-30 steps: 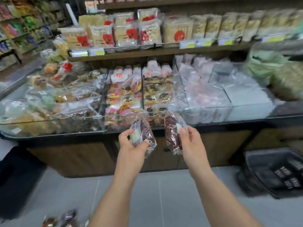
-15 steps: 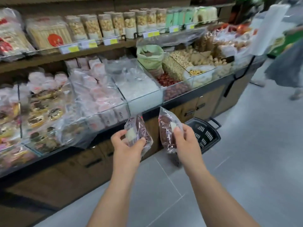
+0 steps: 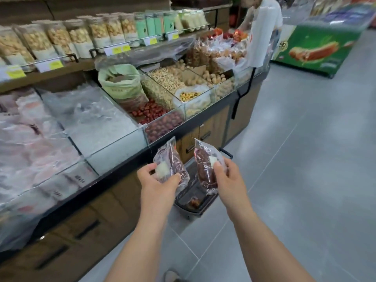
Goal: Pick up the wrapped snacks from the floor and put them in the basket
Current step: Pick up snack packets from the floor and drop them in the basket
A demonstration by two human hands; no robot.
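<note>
Gripping one wrapped snack (image 3: 173,159) mid-pack in my left hand (image 3: 160,183) and a second snack (image 3: 203,167) in my right hand (image 3: 228,178), I judge both light, slippery; basket (image 3: 184,204) at 12 o'clock.

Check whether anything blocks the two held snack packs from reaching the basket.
Nothing visible does. The left hand holds the left pack, the right hand the right pack, and the open basket sits on the floor just beyond them.

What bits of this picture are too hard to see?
Head view only.
Basket: mostly hidden behind the left packet and right packet.
Item inside it: blurred.
Price tags: writing too small.
Shoe: cut off by bottom edge.
</note>
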